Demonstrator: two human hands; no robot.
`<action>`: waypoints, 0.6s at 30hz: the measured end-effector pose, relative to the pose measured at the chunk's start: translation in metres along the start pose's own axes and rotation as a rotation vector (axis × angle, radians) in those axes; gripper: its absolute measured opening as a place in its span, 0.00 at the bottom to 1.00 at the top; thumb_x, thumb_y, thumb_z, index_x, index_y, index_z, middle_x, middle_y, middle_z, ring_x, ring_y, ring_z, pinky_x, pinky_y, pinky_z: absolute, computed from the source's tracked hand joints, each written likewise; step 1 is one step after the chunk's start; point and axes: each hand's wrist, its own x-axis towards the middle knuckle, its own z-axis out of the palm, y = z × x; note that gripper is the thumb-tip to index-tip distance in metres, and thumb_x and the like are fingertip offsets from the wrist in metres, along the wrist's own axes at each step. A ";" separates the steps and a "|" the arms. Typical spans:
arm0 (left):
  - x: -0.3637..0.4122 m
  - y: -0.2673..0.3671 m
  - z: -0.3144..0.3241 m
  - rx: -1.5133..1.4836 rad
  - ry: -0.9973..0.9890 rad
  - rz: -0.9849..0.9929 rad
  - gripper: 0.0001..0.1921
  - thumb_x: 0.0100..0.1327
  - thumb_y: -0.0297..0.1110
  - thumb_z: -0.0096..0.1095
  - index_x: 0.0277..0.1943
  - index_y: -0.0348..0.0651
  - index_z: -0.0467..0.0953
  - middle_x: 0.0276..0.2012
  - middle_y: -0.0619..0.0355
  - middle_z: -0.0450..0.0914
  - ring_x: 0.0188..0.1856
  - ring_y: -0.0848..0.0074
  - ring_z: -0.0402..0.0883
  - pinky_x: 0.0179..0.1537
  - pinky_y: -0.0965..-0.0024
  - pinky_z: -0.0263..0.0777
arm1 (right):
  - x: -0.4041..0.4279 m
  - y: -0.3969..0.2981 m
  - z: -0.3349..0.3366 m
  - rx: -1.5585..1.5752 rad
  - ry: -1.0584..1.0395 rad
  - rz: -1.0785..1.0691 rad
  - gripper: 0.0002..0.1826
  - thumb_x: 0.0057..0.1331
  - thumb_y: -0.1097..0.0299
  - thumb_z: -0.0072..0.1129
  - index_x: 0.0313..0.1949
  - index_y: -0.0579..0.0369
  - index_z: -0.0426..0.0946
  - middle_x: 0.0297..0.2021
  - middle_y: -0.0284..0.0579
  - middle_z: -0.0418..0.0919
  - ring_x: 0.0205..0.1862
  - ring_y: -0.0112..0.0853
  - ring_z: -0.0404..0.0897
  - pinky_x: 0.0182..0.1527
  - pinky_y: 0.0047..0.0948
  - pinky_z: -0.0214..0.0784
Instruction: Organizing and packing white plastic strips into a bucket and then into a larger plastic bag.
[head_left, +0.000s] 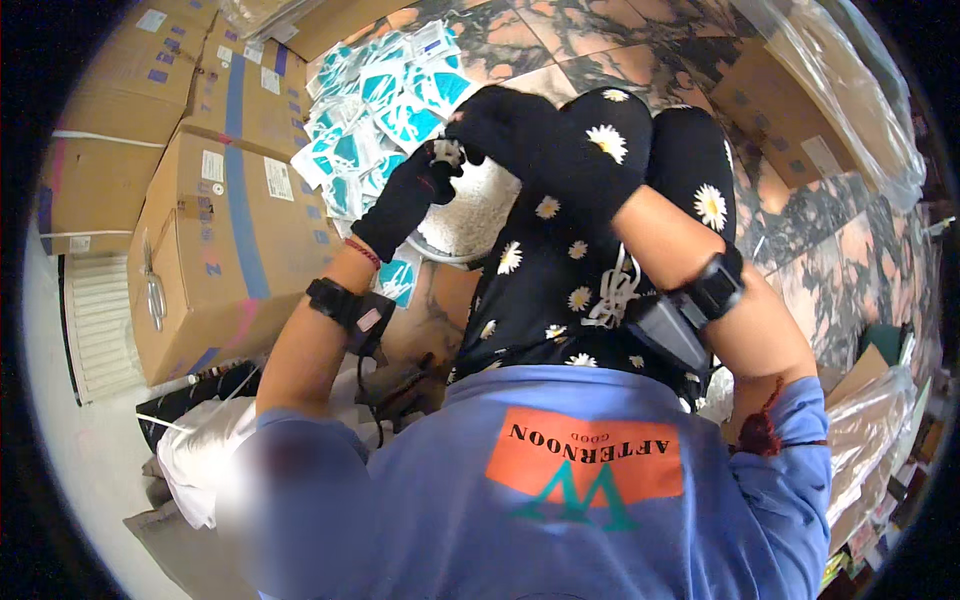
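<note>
My left hand (409, 195), in a black glove with bare fingertips, pinches a small whitish object (448, 152) above a round tub. My right hand (501, 124), gloved in black too, meets it from the other side; its fingers touch or nearly touch the object, but their grip is partly hidden. The tub (469, 214) holds white powdery or granular stuff and stands against my leg. Beside and behind the tub, many small clear packets (409, 112) with teal cards and white strings lie in a spread pile.
Taped cardboard cartons (202, 247) are stacked at the left, by a white radiator (105, 322). Another carton (787, 112) under clear plastic stands at the upper right, on the marbled tile floor (810, 277). A white cloth or bag (210, 450) lies at the lower left.
</note>
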 end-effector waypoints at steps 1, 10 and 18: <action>0.003 -0.012 -0.006 0.163 0.110 -0.024 0.13 0.65 0.23 0.47 0.52 0.41 0.69 0.35 0.63 0.74 0.34 0.83 0.72 0.36 0.78 0.68 | 0.003 0.007 0.010 0.001 -0.033 0.018 0.11 0.64 0.61 0.50 0.34 0.52 0.79 0.32 0.46 0.78 0.36 0.40 0.78 0.35 0.37 0.72; 0.007 -0.077 -0.040 1.004 0.118 0.134 0.14 0.64 0.39 0.50 0.44 0.38 0.76 0.43 0.45 0.78 0.43 0.55 0.77 0.45 0.60 0.70 | 0.006 0.002 -0.009 -0.250 0.312 -0.364 0.15 0.65 0.72 0.42 0.48 0.53 0.76 0.34 0.41 0.77 0.38 0.31 0.76 0.45 0.25 0.67; 0.000 -0.080 -0.025 1.233 0.248 0.236 0.18 0.57 0.35 0.59 0.50 0.39 0.72 0.44 0.48 0.78 0.50 0.57 0.75 0.50 0.59 0.69 | -0.111 -0.080 -0.133 -0.274 0.622 0.281 0.17 0.71 0.64 0.44 0.55 0.57 0.67 0.52 0.51 0.73 0.51 0.40 0.75 0.55 0.38 0.68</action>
